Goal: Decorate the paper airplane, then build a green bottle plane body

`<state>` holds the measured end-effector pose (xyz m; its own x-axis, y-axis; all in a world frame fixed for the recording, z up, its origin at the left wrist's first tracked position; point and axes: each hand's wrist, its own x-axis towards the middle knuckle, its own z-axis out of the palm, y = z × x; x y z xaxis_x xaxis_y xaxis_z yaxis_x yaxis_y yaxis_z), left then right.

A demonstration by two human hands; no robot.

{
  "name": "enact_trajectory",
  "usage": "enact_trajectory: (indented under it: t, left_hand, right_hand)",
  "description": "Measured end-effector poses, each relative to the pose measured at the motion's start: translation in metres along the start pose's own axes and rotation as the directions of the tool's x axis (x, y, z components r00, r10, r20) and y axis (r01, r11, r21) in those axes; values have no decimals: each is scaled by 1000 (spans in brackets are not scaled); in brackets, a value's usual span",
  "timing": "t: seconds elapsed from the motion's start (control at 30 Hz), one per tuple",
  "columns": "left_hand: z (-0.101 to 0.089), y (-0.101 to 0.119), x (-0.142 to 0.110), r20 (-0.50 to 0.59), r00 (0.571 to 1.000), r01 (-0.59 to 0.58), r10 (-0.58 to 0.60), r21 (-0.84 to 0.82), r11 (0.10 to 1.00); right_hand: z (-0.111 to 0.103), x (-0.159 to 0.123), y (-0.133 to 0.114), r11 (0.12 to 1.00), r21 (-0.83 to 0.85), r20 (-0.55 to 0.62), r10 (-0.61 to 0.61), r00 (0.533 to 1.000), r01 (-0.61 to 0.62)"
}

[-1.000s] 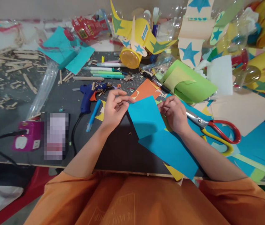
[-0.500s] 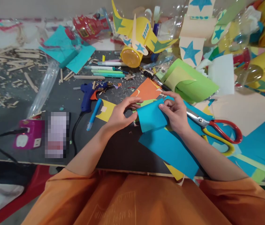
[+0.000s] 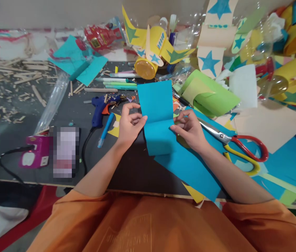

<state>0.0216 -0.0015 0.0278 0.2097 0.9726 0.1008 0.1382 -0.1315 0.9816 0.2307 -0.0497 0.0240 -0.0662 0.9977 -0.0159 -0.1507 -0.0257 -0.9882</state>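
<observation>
A blue sheet of paper (image 3: 158, 119), creased across its middle and unfolded, is held up between my hands. My left hand (image 3: 132, 126) grips its left edge near the crease, with the thumb in front. On the right edge, my right hand (image 3: 189, 129) pinches the paper between thumb and fingers. Beneath lies a larger blue sheet (image 3: 195, 171) on the dark table. Scissors (image 3: 225, 137) with one red and one yellow handle rest just right of my right hand. Orange and green scraps behind the held paper are mostly hidden.
A blue glue gun (image 3: 100, 109) and a blue marker (image 3: 106, 129) lie left of my left hand. Further left are a phone (image 3: 65, 150) and a purple power adapter (image 3: 34, 151). A yellow bottle rocket (image 3: 150, 52) and a rolled green paper (image 3: 210, 92) stand behind.
The blue paper, folded over before, is now opened out, its upper half raised away from me. My left hand has shifted slightly left and my right hand slightly down.
</observation>
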Motion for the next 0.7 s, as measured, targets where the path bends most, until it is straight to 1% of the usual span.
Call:
enact_trajectory:
  t: [0.1, 0.2, 0.33, 0.43, 0.5, 0.6, 0.63, 0.7]
  left_hand:
    - [0, 0, 0, 16, 1000, -17, 18, -18, 1000]
    - [0, 1, -1, 14, 999, -29, 29, -20, 999]
    - [1, 0, -4, 34, 999, 7, -7, 10, 1000]
    - [4, -2, -6, 41, 999, 5, -6, 4, 1000]
    - [5, -4, -8, 107, 994, 28, -27, -10, 1000]
    - [5, -5, -11, 253, 965, 86, -76, -31, 996]
    - [4, -5, -13, 279, 957, 94, -81, -33, 995]
    - [3, -5, -15, 297, 952, 93, -80, -30, 995]
  right_hand:
    - [-1, -1, 1, 997, -72, -4, -37, 999, 37]
    - [-2, -2, 1, 994, -98, 11, -46, 999, 47]
    - [-3, -3, -3, 982, -190, 61, -5, 998, 17]
    - [-2, -3, -6, 969, -246, 31, 8, 999, 0]
    - [-2, -3, -7, 968, -253, 8, -2, 1000, 4]
    - [-3, -4, -4, 964, -264, -1, -18, 1000, 17]
    - [-3, -5, -3, 962, -272, -3, -29, 1000, 27]
    - [-2, -5, 1, 957, -285, -18, -66, 998, 58]
